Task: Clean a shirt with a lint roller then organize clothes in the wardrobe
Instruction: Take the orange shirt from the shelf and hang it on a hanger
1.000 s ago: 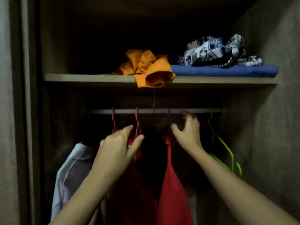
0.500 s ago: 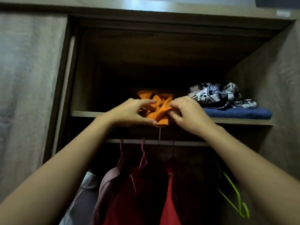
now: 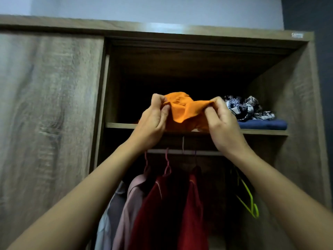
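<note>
An orange garment (image 3: 185,110) is lifted above the wardrobe's upper shelf (image 3: 119,125), stretched between both hands. My left hand (image 3: 153,121) pinches its left edge and my right hand (image 3: 220,123) pinches its right edge. The garment's lower part still touches the shelf. Under the shelf runs a hanging rail (image 3: 203,152) with a pale pink top (image 3: 133,199), a dark red garment (image 3: 156,210) and a red garment (image 3: 193,210) on hangers. No lint roller is in view.
A black-and-white patterned cloth (image 3: 246,107) lies on a folded blue garment (image 3: 263,124) at the shelf's right. A pale grey shirt (image 3: 108,219) hangs at far left, empty green hangers (image 3: 247,199) at right. The sliding door (image 3: 48,114) covers the wardrobe's left half.
My hands left the hangers on the rail and rose to the shelf, took hold of the orange garment, then lifted and spread it. The view tilted upward.
</note>
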`<move>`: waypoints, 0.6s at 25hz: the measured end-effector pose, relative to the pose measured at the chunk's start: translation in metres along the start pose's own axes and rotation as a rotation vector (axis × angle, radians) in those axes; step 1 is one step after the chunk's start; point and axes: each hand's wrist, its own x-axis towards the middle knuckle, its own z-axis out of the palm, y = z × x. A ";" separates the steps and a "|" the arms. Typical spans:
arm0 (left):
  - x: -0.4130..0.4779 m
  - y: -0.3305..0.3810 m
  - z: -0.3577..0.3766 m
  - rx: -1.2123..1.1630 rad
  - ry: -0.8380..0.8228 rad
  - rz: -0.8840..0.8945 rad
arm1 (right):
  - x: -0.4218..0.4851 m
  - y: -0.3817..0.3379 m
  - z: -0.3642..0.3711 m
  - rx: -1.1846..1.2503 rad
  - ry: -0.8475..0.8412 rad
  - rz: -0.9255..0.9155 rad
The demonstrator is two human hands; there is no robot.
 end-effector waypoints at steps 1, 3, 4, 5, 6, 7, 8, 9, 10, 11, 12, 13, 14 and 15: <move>-0.006 0.008 -0.002 -0.032 0.003 -0.017 | -0.007 -0.014 0.001 0.007 -0.011 -0.008; -0.024 0.024 -0.009 -0.080 0.038 0.011 | -0.025 -0.032 -0.002 0.028 -0.056 0.030; -0.034 0.031 -0.013 -0.082 0.070 0.043 | -0.034 -0.037 -0.006 0.030 -0.074 0.048; -0.042 0.038 -0.018 -0.077 0.101 0.072 | -0.044 -0.041 -0.010 0.011 -0.090 0.057; -0.049 0.045 -0.023 -0.069 0.124 0.085 | -0.053 -0.044 -0.014 -0.047 -0.109 0.060; -0.054 0.053 -0.029 -0.065 0.130 0.085 | -0.061 -0.048 -0.018 -0.124 -0.132 0.056; -0.057 0.061 -0.033 -0.066 0.120 0.079 | -0.068 -0.051 -0.020 -0.207 -0.159 0.046; -0.059 0.069 -0.037 -0.068 0.103 0.076 | -0.074 -0.054 -0.021 -0.280 -0.182 0.039; -0.061 0.076 -0.039 -0.070 0.077 0.076 | -0.079 -0.055 -0.019 -0.329 -0.189 0.032; -0.065 0.082 -0.040 -0.082 0.044 0.074 | -0.083 -0.056 -0.018 -0.354 -0.180 0.015; -0.068 0.088 -0.040 -0.106 0.014 0.065 | -0.086 -0.055 -0.017 -0.350 -0.151 -0.017; -0.071 0.092 -0.041 -0.145 -0.011 0.038 | -0.089 -0.053 -0.018 -0.327 -0.122 -0.061; -0.075 0.092 -0.042 -0.215 -0.038 0.002 | -0.091 -0.052 -0.020 -0.301 -0.105 -0.110; -0.078 0.089 -0.044 -0.301 -0.078 -0.027 | -0.092 -0.050 -0.023 -0.270 -0.095 -0.154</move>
